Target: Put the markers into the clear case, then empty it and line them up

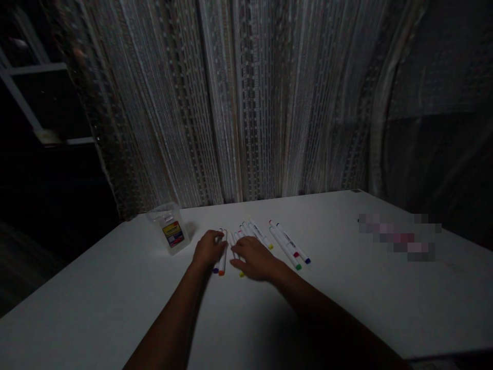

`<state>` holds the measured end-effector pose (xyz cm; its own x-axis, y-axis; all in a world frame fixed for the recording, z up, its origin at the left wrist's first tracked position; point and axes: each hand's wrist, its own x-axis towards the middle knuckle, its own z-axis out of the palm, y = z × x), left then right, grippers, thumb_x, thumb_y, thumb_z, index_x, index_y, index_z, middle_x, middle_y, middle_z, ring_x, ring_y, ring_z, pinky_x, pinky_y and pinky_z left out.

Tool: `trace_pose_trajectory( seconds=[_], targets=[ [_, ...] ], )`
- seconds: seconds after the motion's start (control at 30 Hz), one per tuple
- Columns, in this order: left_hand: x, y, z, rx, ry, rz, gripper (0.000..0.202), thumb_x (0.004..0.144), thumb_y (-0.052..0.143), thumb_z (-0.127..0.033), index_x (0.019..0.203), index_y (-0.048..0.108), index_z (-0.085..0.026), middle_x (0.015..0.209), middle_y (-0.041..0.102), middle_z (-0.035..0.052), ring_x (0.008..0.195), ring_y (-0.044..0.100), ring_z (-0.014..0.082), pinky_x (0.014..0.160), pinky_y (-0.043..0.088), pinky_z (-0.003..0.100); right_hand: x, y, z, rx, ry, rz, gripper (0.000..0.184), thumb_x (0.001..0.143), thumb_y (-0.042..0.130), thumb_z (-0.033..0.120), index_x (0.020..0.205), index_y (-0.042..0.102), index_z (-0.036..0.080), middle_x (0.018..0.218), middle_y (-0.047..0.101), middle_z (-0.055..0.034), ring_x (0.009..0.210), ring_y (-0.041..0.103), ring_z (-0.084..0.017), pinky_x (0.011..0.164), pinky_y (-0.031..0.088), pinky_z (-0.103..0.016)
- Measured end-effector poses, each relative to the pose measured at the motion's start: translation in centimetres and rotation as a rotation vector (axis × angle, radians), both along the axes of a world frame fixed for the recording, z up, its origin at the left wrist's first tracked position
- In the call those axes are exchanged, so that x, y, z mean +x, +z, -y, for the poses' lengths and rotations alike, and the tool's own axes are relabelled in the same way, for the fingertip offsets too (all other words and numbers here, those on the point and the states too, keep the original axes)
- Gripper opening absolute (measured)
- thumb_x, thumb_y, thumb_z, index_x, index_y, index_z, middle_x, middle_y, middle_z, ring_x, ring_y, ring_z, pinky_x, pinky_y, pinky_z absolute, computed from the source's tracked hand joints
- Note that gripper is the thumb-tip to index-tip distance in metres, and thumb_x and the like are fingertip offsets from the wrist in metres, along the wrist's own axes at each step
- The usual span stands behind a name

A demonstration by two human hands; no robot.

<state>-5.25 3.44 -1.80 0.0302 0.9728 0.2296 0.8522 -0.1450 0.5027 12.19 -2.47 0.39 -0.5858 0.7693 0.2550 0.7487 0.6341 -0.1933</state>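
Two white markers lie side by side under my left hand [209,247], an orange-capped marker [222,261] and a blue-capped marker [216,267]. The fingers of that hand are bent over the pair and touch them. My right hand [253,257] lies low over more markers with its thumb and fingers apart, partly hiding a yellow-capped marker [242,274]. Beyond its fingers are several white markers [256,228] close together. Farther right, a green-capped marker [287,250], a red-capped marker [287,242] and a dark-blue-capped marker [298,249] lie slanted.
A clear plastic container [171,228] with a coloured label stands at the left, its lid open. The white table [115,288] runs back to a patterned curtain [250,103]. A blurred pinkish thing [398,236] lies at the right.
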Motion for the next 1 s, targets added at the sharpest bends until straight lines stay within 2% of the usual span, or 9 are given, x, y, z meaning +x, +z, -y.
trace_pose_trajectory(
  seconds=[0.1,0.2,0.3,0.43,0.57,0.73,0.83,0.93,1.0],
  targets=[
    [0.0,0.2,0.1,-0.002,0.018,-0.016,0.023,0.08,0.058,-0.026,0.101,0.065,-0.018,0.113,0.063,0.0055,0.101,0.059,0.0188,0.086,0.041,0.025,0.0,0.3,0.2,-0.002,0.003,0.009,0.026,0.083,0.054,0.023,0.105,0.064,0.012,0.106,0.062,-0.012,0.106,0.051,-0.024,0.095,0.034,-0.037],
    [0.1,0.3,0.3,-0.019,0.022,-0.031,0.027,0.081,0.057,-0.033,0.104,0.064,-0.019,0.114,0.063,0.0048,0.097,0.06,0.0187,0.083,0.042,0.026,-0.4,0.1,0.4,-0.018,-0.013,0.012,0.032,0.082,0.057,0.029,0.107,0.063,0.009,0.107,0.062,-0.0141,0.107,0.05,-0.025,0.095,0.035,-0.036],
    [0.4,0.4,0.6,-0.032,-0.007,-0.053,0.037,0.077,0.061,-0.041,0.108,0.063,-0.022,0.119,0.059,0.0035,0.097,0.061,0.0188,0.082,0.043,0.026,-0.9,-0.2,0.5,-0.024,-0.013,-0.009,0.038,0.086,0.052,0.037,0.11,0.06,0.008,0.111,0.061,-0.0151,0.115,0.046,-0.026,0.097,0.033,-0.035],
    [0.6,0.6,0.9,-0.032,-0.029,-0.082,0.04,0.074,0.064,-0.039,0.111,0.062,-0.023,0.123,0.057,0.0034,0.102,0.059,0.0189,0.084,0.042,0.025,-0.5,0.3,0.4,-0.018,-0.051,-0.015,0.03,0.088,0.045,0.026,0.109,0.061,0.009,0.111,0.061,-0.0134,0.109,0.051,-0.022,0.095,0.036,-0.032],
    [0.7,0.8,1.0,-0.033,0.0,-0.103,0.036,0.077,0.06,-0.038,0.11,0.063,-0.022,0.12,0.059,0.005,0.102,0.059,0.0207,0.084,0.042,0.028,0.5,1.3,0.6,-0.055,-0.099,0.048,0.025,0.08,0.049,0.015,0.099,0.065,0.011,0.109,0.061,-0.0124,0.104,0.052,-0.022,0.089,0.038,-0.031],
    [0.7,0.9,1.1,-0.043,0.025,-0.131,0.037,0.078,0.057,-0.042,0.11,0.062,-0.023,0.119,0.06,0.0062,0.103,0.059,0.0226,0.085,0.042,0.03,0.5,1.4,0.8,-0.06,-0.095,0.091,0.03,0.078,0.057,0.022,0.105,0.063,0.01,0.115,0.057,-0.0143,0.107,0.049,-0.024,0.092,0.037,-0.033],
    [0.8,1.0,1.2,-0.05,0.047,-0.15,0.04,0.079,0.054,-0.045,0.111,0.061,-0.022,0.117,0.06,0.0085,0.102,0.059,0.0255,0.083,0.043,0.033,0.2,1.2,0.7,-0.045,-0.146,0.099,0.031,0.083,0.053,0.03,0.104,0.063,0.01,0.113,0.057,-0.0158,0.107,0.048,-0.026,0.092,0.036,-0.036],
    [0.9,1.0,1.2,-0.049,0.055,-0.157,0.042,0.08,0.052,-0.044,0.116,0.058,-0.023,0.119,0.058,0.0095,0.101,0.059,0.0268,0.083,0.043,0.035,0.1,1.3,0.8,-0.052,-0.142,0.118,0.027,0.086,0.046,0.023,0.1,0.065,0.01,0.106,0.06,-0.0149,0.103,0.051,-0.024,0.091,0.036,-0.034],
    [1.0,1.0,1.2,-0.044,0.044,-0.155,0.042,0.08,0.052,-0.042,0.117,0.056,-0.025,0.122,0.056,0.0083,0.102,0.059,0.026,0.084,0.044,0.035,0.3,1.4,0.8,-0.055,-0.117,0.121,0.027,0.082,0.047,0.017,0.101,0.065,0.01,0.105,0.061,-0.0147,0.104,0.051,-0.024,0.092,0.035,-0.034]
  ],
)
